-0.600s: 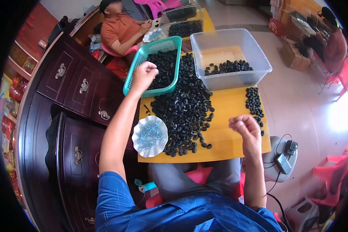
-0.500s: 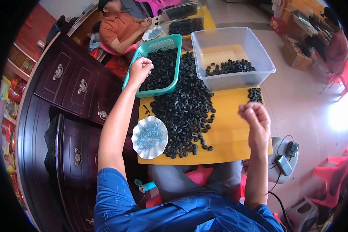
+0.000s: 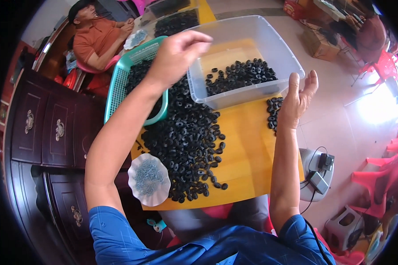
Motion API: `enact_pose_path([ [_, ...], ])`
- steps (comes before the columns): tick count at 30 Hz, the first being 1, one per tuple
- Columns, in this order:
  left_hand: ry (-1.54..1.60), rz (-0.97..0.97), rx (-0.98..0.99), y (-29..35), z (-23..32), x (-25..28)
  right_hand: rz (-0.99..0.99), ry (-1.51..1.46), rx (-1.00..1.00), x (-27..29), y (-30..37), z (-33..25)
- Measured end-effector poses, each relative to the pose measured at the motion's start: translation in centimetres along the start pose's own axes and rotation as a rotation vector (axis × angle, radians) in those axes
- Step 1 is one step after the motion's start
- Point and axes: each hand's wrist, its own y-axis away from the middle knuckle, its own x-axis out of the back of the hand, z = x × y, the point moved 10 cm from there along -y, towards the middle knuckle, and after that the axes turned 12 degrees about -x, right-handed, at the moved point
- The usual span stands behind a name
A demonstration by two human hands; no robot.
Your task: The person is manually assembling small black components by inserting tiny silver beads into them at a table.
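My left hand (image 3: pixel 177 58) is raised over the near left side of the clear plastic bin (image 3: pixel 199 98), slightly blurred. Its fingers are stretched forward and I see nothing in them. My right hand (image 3: pixel 297 99) is beside the bin's near right corner, thumb and fingers apart, holding nothing. Inside the bin lie many small black ring-like pieces (image 3: pixel 247 73). A large heap of similar black pieces (image 3: pixel 181 141) spreads across the yellow table (image 3: pixel 247 154). The green basket (image 3: pixel 112 99), with more black pieces in it, is partly hidden behind my left forearm.
A white scalloped dish (image 3: pixel 132 187) of thin clear bluish bits sits at the table's near left. More black pieces (image 3: pixel 273 114) lie at the right edge. Dark drawers (image 3: pixel 44 128) flank the left. A grey stool (image 3: pixel 325 181) carries black adapters. Other people sit beyond.
My left hand has moved right from over the green basket to the clear bin, its fingers extending. My right hand has risen to the bin's corner and opened. The whole view has shifted.
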Motion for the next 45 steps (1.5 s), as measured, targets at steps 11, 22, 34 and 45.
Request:
enact_pose_path([
  [11,-0.364,-0.398,0.559,-5.4,-18.5,-12.8,-0.133,-0.01,-0.128,-3.1,-0.6,2.2],
  [22,-0.509,-0.579,0.326,-7.1,-17.5,-21.5,-0.098,-0.032,-0.042,-3.0,-0.3,1.7],
  [34,0.445,-0.795,0.304,-3.2,-12.7,-28.8,0.021,0.052,0.04,-2.8,-0.1,1.8],
  [45,0.415,-0.737,0.758,-1.0,-9.9,-23.7,-0.016,0.055,0.016,-3.0,0.3,1.1],
])
